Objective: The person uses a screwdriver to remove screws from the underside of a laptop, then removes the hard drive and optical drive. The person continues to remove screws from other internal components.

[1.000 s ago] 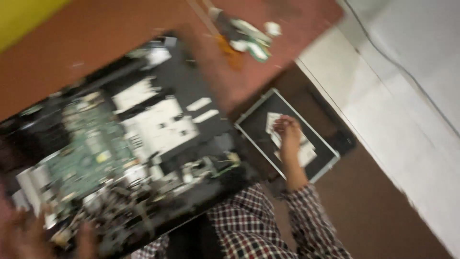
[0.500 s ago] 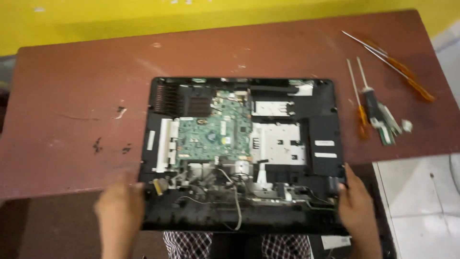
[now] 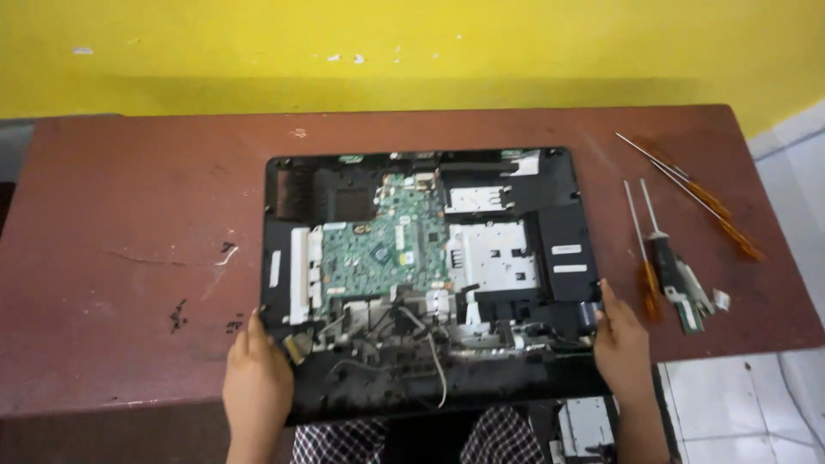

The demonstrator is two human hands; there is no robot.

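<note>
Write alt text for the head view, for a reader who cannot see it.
Two bare hands, left hand and right hand, grip the near corners of an opened black computer chassis lying flat on a reddish-brown table, its green circuit board exposed. Screwdrivers lie to its right, and a yellow wall stands behind.

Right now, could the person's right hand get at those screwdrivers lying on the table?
Probably yes: the right hand grips the opened computer's corner, and the screwdrivers lie just beside it on bare table, nothing between.
</note>
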